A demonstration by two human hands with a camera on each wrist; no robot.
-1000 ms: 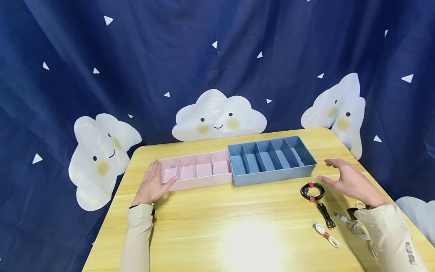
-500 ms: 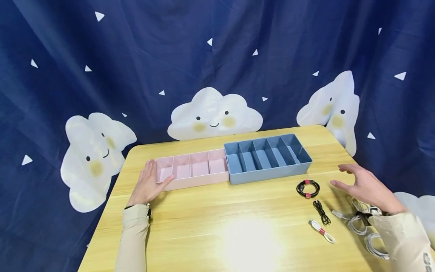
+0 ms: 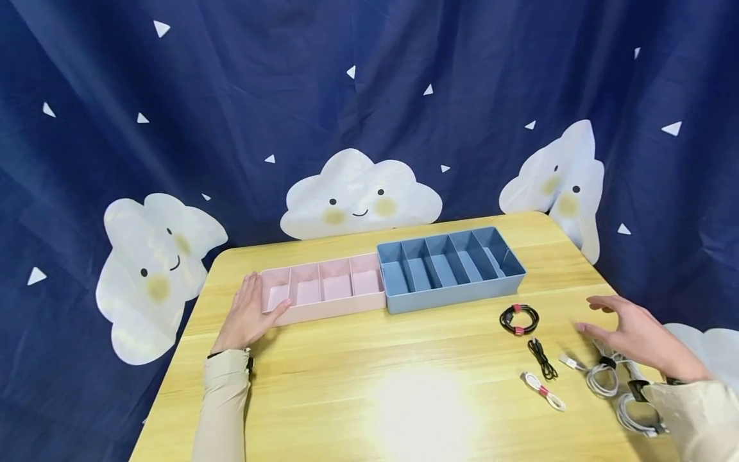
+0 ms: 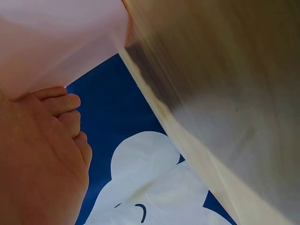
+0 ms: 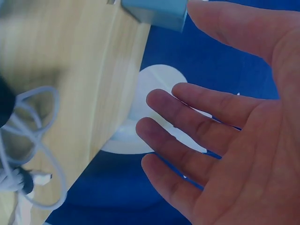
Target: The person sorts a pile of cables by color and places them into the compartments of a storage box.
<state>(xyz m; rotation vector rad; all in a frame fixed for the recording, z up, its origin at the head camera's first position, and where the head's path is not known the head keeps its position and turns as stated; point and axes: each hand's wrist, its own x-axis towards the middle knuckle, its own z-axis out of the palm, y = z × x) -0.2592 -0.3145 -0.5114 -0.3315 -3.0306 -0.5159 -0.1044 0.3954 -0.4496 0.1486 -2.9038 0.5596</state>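
Observation:
My left hand [image 3: 241, 321] rests on the left end of a pink divided organizer box [image 3: 329, 309]. Its straight fingers lie along the short side, with the thumb at the front edge; the left wrist view shows the fingertips [image 4: 70, 101] touching the pink wall. A blue divided organizer box [image 3: 456, 294] stands against the pink one's right end. At the table's right side my right hand [image 3: 649, 340] hovers, holding nothing, fingers spread and loosely bent. Beneath and beside it lie coiled grey-white cables [image 3: 600, 389] with black ties, partly hidden by the hand and sleeve.
Left of the grey-white cables lie a black coiled cable with red ties [image 3: 536, 319], a thin black bundled cable [image 3: 541, 359] and a white cable with a red tie [image 3: 544, 391]. A dark blue cloud-print curtain [image 3: 323, 83] hangs behind the wooden table [image 3: 323, 385].
My right hand has drawn back to the right, away from the blue box and the black coiled cable, over the grey-white cables. The left hand stays on the pink box. The view has shifted slightly.

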